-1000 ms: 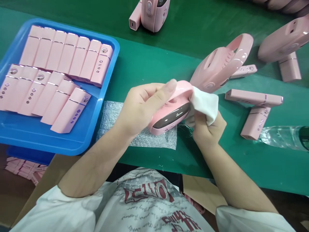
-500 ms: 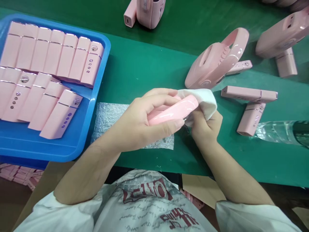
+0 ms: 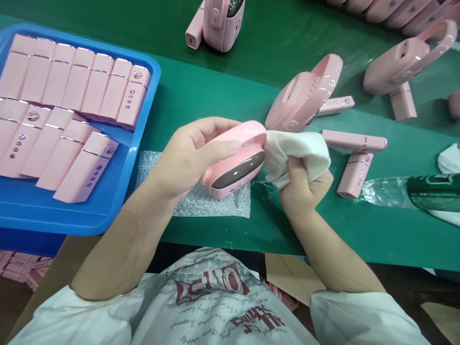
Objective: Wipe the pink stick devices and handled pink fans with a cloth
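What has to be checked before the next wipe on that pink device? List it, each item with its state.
1. Grip of the left hand on the pink device: ok, fingers wrap its top edge.
2. Grip of the right hand on the white cloth: ok, bunched in the fist.
3. Cloth meeting the device: ok, it touches the right end.
4. The dark window free of marks: cannot tell, only glare shows.
5. The bubble wrap sheet under the device: ok, flat on the green mat.
6. The plastic bottle upright: not ok, it lies on its side near the right hand.
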Tool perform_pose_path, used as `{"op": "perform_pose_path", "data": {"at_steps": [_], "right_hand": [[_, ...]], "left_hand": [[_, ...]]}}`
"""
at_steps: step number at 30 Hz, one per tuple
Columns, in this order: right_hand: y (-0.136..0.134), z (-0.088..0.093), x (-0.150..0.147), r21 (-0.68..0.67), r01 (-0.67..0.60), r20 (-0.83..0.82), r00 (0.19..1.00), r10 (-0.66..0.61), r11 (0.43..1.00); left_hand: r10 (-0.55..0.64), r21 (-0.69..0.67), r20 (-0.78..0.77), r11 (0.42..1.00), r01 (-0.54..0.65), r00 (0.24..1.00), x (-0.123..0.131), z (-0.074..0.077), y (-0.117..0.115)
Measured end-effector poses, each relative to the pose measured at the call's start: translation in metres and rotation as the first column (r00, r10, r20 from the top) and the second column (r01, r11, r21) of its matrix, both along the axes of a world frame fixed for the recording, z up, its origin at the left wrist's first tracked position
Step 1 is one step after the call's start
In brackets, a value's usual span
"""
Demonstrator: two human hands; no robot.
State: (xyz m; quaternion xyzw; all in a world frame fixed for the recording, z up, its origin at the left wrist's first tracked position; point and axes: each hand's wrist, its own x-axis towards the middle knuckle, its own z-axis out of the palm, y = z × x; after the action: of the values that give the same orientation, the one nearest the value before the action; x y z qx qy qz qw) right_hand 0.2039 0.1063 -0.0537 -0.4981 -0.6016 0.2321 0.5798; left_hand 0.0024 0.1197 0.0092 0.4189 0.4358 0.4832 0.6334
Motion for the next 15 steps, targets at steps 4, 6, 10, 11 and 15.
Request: {"op": "perform_pose_path", "data": {"at_steps": [4, 6, 10, 11, 15], "right_hand": [[0.004, 0.004, -0.007, 0.240, -0.289, 0.322, 0.924, 0.204, 0.927], [0.005, 0.005, -0.019, 0.271, -0.436, 0.439, 0.849, 0.293, 0.858], [0.000, -0.003, -0.038, 0.269, -0.615, 0.691, 0.659, 0.297, 0.741], [-0.001, -0.007, -0.039, 0.270, -0.634, 0.717, 0.634, 0.288, 0.724], [0.006, -0.016, -0.027, 0.166, -0.539, 0.649, 0.690, 0.320, 0.826]], "left_hand": [[0.023, 0.026, 0.026, 0.999, -0.024, 0.999, 0.001, -0.004, 0.003], [0.042, 0.038, 0.037, 0.998, -0.043, 0.998, 0.001, -0.005, 0.004], [0.162, -0.062, 0.016, 0.985, -0.161, 0.987, -0.001, -0.002, 0.006], [0.189, -0.100, 0.017, 0.977, -0.186, 0.982, -0.002, -0.002, 0.007], [0.300, -0.145, 0.081, 0.947, -0.286, 0.951, -0.005, -0.007, 0.014]]}}
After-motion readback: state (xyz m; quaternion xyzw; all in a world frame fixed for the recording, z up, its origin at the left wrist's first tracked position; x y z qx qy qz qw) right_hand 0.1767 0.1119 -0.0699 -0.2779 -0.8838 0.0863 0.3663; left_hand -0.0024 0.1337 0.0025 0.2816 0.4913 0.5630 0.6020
